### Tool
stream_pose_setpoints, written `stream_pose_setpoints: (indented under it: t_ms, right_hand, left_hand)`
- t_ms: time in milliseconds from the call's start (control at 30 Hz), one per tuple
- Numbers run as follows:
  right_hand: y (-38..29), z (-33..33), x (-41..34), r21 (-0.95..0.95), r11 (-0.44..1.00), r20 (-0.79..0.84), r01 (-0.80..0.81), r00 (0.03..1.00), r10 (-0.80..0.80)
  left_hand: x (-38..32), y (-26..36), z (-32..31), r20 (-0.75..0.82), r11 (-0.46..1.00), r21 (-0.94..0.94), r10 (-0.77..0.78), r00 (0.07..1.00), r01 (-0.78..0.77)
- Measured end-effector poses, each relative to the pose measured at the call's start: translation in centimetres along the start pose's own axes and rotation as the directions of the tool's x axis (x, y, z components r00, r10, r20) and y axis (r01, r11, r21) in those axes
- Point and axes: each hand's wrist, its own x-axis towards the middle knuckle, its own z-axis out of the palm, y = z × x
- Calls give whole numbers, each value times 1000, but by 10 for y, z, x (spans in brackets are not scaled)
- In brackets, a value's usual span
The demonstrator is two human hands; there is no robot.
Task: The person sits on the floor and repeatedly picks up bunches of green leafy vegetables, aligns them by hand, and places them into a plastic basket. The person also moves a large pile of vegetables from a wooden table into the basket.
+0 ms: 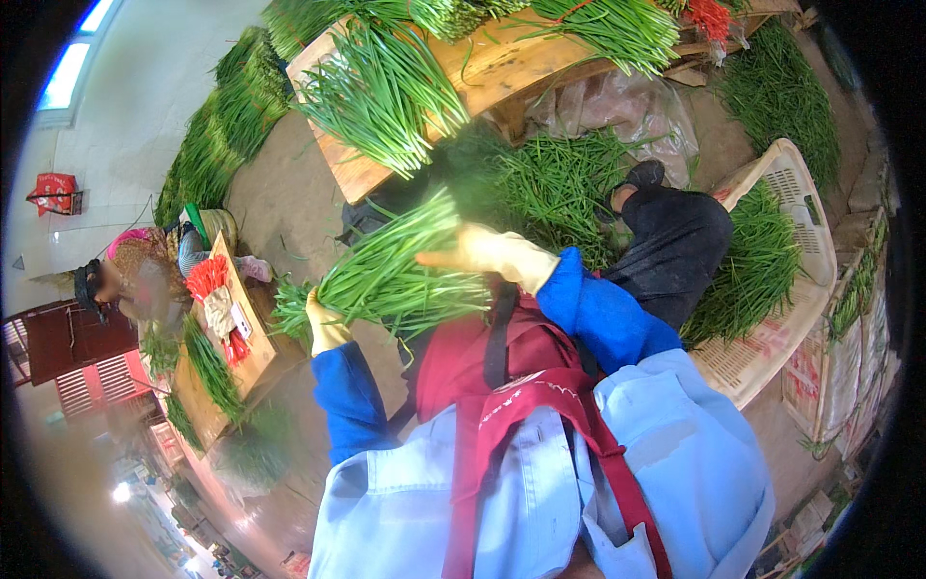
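My left hand [327,323], in a pale yellow glove, grips a loose bunch of garlic chives [394,279] near its leafy end. The pale stalk ends fan out to the right over my lap. Across those stalks lies my right hand [499,253], also gloved, with a finger stretched out to the left. It touches the bunch, but blur and leaves hide whether it grips any stalks. Beyond my hands, a larger pile of chives [383,94] rests on the near end of a wooden table [506,61], stalk ends overhanging its edge.
Cut chives [557,188] cover the floor ahead. On my right, a plastic crate [752,326] holds more chives. Red ties [707,18] hang at the table's far right. Chive bundles [210,152] line the left wall. Another person [145,268] sits at a second wooden table [249,340] on the left.
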Motion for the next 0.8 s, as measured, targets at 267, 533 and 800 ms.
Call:
stream_pose_setpoints:
  t_ms: [267, 533, 800]
  right_hand:
    - [-10, -10, -23, 141, 987, -189, 78, 981, -51]
    - [77, -100, -61, 391, 899, -474, -197, 794, 381]
    - [44, -36, -84, 60, 990, -122, -128, 983, 135]
  left_hand:
    - [-14, -1, 11, -9, 998, -48, -51, 999, 51]
    - [-14, -7, 2, -25, 989, -141, -38, 999, 34]
    - [-21, -15, 1, 25, 989, -144, -22, 999, 25]
